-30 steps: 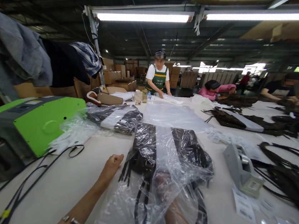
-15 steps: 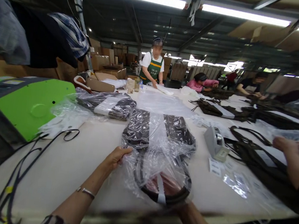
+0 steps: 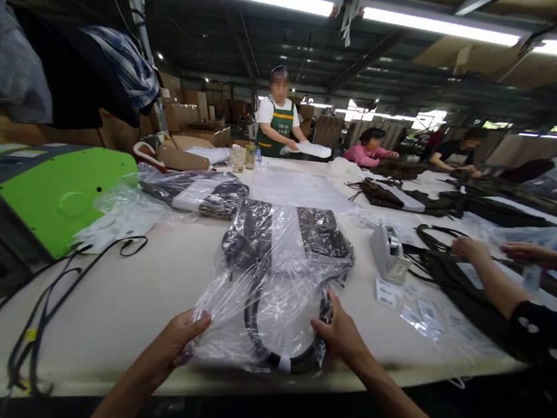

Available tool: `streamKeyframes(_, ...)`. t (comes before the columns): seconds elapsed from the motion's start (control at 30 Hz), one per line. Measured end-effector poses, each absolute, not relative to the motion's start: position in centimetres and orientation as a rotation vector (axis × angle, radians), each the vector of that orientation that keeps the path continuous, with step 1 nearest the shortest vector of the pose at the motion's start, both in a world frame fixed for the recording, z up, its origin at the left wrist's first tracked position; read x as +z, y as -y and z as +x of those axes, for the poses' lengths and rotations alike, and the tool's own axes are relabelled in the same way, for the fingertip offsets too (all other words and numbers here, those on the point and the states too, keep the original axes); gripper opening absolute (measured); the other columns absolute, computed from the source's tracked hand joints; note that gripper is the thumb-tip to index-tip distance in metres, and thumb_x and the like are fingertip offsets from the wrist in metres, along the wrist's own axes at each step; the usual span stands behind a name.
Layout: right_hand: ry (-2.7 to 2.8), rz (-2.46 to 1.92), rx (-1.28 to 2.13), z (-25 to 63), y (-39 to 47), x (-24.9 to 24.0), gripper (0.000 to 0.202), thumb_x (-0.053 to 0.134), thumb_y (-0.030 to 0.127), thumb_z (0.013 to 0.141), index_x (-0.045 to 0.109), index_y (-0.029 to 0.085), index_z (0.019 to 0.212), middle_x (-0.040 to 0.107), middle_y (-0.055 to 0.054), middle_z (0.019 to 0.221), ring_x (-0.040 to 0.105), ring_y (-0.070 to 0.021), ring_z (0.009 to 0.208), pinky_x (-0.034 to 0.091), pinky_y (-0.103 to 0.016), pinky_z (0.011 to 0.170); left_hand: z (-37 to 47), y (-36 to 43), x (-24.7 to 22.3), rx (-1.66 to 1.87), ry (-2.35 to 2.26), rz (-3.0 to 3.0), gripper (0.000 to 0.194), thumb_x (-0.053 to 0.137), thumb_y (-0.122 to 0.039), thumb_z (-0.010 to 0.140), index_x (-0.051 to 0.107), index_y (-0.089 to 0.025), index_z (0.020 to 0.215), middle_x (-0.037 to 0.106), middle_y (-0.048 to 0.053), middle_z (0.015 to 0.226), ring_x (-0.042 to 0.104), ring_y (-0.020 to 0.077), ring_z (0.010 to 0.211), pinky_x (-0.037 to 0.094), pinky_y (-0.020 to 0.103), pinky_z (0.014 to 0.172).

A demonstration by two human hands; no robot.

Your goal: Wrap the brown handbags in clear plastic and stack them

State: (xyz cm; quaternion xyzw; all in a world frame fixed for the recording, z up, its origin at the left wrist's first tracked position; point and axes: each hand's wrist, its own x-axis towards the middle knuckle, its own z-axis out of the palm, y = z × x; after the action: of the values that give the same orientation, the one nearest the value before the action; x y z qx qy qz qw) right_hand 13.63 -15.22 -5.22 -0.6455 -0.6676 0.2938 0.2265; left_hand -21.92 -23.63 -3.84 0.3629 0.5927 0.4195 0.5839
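Observation:
A dark bag [image 3: 313, 236] with looped handles lies inside a clear plastic bag [image 3: 227, 310] at the table's front edge. A white band runs down its middle, and a white strip wraps the bottom of the handle loop. My left hand [image 3: 182, 333] pinches the plastic's lower left part, pulling it out sideways. At the right side of the handles, my right hand [image 3: 340, 327] grips the plastic and the handle edge between thumb and fingers.
A green machine [image 3: 69, 195] stands left, with black cables in front. A tape dispenser [image 3: 388, 254] and labels [image 3: 420, 312] lie right. A co-worker's hands [image 3: 475, 250] work over dark bags at right. Another wrapped bag [image 3: 195, 189] lies behind.
My right hand has come up from beneath the handle end to its right side. My left hand has moved down and left, spreading the plastic. The person opposite has lifted a white bundle.

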Motion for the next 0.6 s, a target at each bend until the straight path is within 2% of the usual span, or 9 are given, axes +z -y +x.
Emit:
streamKeyframes(0.07,2.0,-1.873,0.658,15.0,15.2,-4.6,0.062,0.055,0.03,0.083,0.043,0.013,0.141,0.065,-0.016,0.123,0.063,-0.0317,0.113,0.047,-0.044,0.097,-22.3,25.3,-4.4,1.001,-1.402,0.797,0.053,0.076,-0.061,0.066,0.052,-0.018,0.087,0.04,-0.011,0.057,0.026,0.0027,0.042,0.014,0.016,0.041)
streamKeyframes(0.13,2.037,-1.942,0.478,16.5,16.1,-3.4,0.053,0.052,0.036,0.087,0.05,0.015,0.136,0.066,-0.016,0.12,0.063,-0.0328,0.11,0.048,-0.048,0.095,-22.6,26.6,-5.1,1.027,-1.439,0.791,0.052,0.076,-0.061,0.067,0.051,-0.018,0.081,0.038,-0.011,0.053,0.027,0.0022,0.041,0.016,0.014,0.041)
streamKeyframes(0.2,1.983,-1.864,0.293,16.5,17.4,-2.1,0.064,0.054,0.046,0.087,0.042,0.014,0.141,0.06,-0.017,0.129,0.059,-0.0326,0.117,0.047,-0.048,0.097,-22.6,27.5,-5.8,1.068,-1.467,0.785,0.051,0.077,-0.06,0.067,0.052,-0.017,0.08,0.044,-0.009,0.053,0.034,0.0029,0.042,0.022,0.014,0.041)
streamKeyframes(0.27,1.984,-1.659,0.128,14.7,18.0,-1.2,0.084,0.061,0.05,0.082,0.028,0.013,0.149,0.047,-0.018,0.144,0.047,-0.0319,0.131,0.043,-0.046,0.104,-22.3,27.9,-6.2,1.121,-1.47,0.743,0.052,0.079,-0.059,0.064,0.056,-0.017,0.084,0.052,-0.006,0.058,0.044,0.0054,0.045,0.029,0.015,0.042)
streamKeyframes(0.33,2.06,-1.491,-0.019,12.1,17.4,-0.9,0.091,0.069,0.042,0.077,0.024,0.014,0.151,0.034,-0.017,0.154,0.034,-0.0326,0.14,0.037,-0.046,0.11,-22.0,28.3,-6.2,1.169,-1.457,0.691,0.054,0.081,-0.057,0.06,0.059,-0.017,0.089,0.058,-0.004,0.062,0.051,0.0082,0.049,0.035,0.016,0.042)
streamKeyframes(0.37,2.092,-1.469,-0.07,11.0,16.7,-1.1,0.088,0.069,0.033,0.076,0.025,0.015,0.151,0.034,-0.017,0.154,0.034,-0.0332,0.14,0.037,-0.046,0.11,-21.9,28.6,-6.2,1.179,-1.451,0.672,0.056,0.082,-0.056,0.059,0.06,-0.017,0.092,0.06,-0.003,0.064,0.053,0.0096,0.05,0.038,0.017,0.043)
streamKeyframes(0.43,2.105,-1.549,-0.085,10.2,14.8,-1.7,0.076,0.061,0.016,0.077,0.034,0.015,0.148,0.049,-0.016,0.144,0.048,-0.0319,0.13,0.043,-0.044,0.103,-22.1,29.6,-6.0,1.198,-1.461,0.654,0.057,0.083,-0.053,0.058,0.062,-0.016,0.095,0.063,-0.001,0.065,0.056,0.0112,0.052,0.04,0.018,0.043)
streamKeyframes(0.5,2.065,-1.658,-0.015,11.5,13.5,-2.5,0.06,0.049,0.008,0.079,0.047,0.015,0.139,0.065,-0.014,0.124,0.062,-0.027,0.111,0.05,-0.038,0.092,-22.8,30.8,-6.0,1.232,-1.511,0.644,0.053,0.082,-0.05,0.059,0.063,-0.016,0.095,0.063,-0.001,0.065,0.055,0.0111,0.051,0.039,0.018,0.042)
streamKeyframes(0.6,1.941,-1.633,0.009,16.8,13.9,-3.5,0.038,0.044,0.018,0.084,0.064,0.018,0.116,0.069,-0.011,0.113,0.068,-0.025,0.095,0.053,-0.037,0.082,-24.4,33.0,-6.6,1.293,-1.631,0.622,0.049,0.08,-0.05,0.058,0.065,-0.015,0.088,0.062,-0.002,0.061,0.053,0.0102,0.046,0.038,0.018,0.041)
